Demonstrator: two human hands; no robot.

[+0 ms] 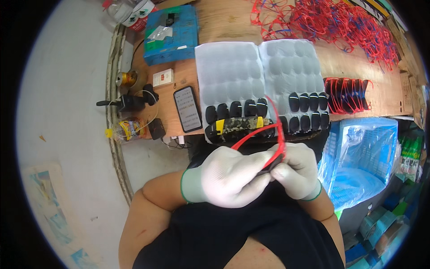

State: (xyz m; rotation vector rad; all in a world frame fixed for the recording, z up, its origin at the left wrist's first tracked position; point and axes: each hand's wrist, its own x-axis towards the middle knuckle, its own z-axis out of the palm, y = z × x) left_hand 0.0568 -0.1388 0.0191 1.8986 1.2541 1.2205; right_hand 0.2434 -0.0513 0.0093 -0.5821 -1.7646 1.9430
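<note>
Both my hands wear white gloves with green cuffs and meet in front of my chest. A red glasses frame (281,139) is between them, its temples pointing up and away from me. My left hand (233,177) pinches the frame's lower part from the left. From the right, my right hand (296,172) grips the same part, thumb against a dark lens (271,166). Just beyond lies a white padded tray (228,67) with rows of dark lenses (236,109) in its nearer pockets. A patterned strip with yellow ends (239,125) lies across the tray's near left side.
A blue box (170,40), a phone (188,110) and a small white pack (163,78) are on the table's left. A tangled heap of red frames (340,27) covers the far right, with stacked dark-lensed glasses (348,95) nearer. A plastic-lined blue crate (387,134) stands right.
</note>
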